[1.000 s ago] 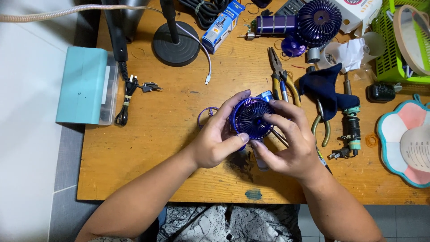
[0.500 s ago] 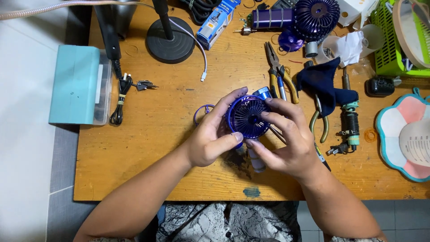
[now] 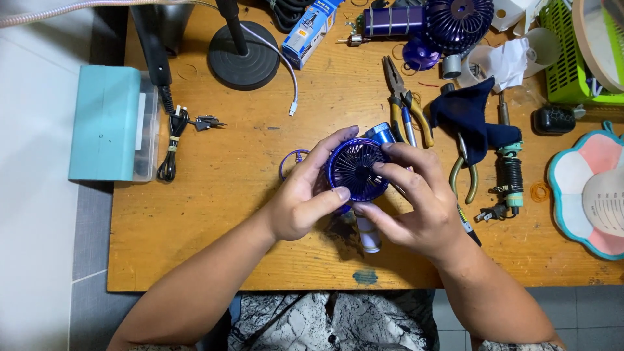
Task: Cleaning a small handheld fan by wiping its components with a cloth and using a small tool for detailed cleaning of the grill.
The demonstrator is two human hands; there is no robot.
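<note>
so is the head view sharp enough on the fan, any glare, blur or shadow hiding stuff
Head view: even, soft light; the blue fan grille between the left hand and right hand is sharp, its ribs distinct. No strong glare on the wooden table. Soft shadow beneath the hands darkens the white cylinder. Edges look slightly bent by the wide lens.

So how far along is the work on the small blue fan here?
Done: the blue fan has its round grille on. In hand: the left hand and right hand both clasp its rim above the table. Left: cannot tell; a second fan, pliers and a loose purple ring lie nearby.
</note>
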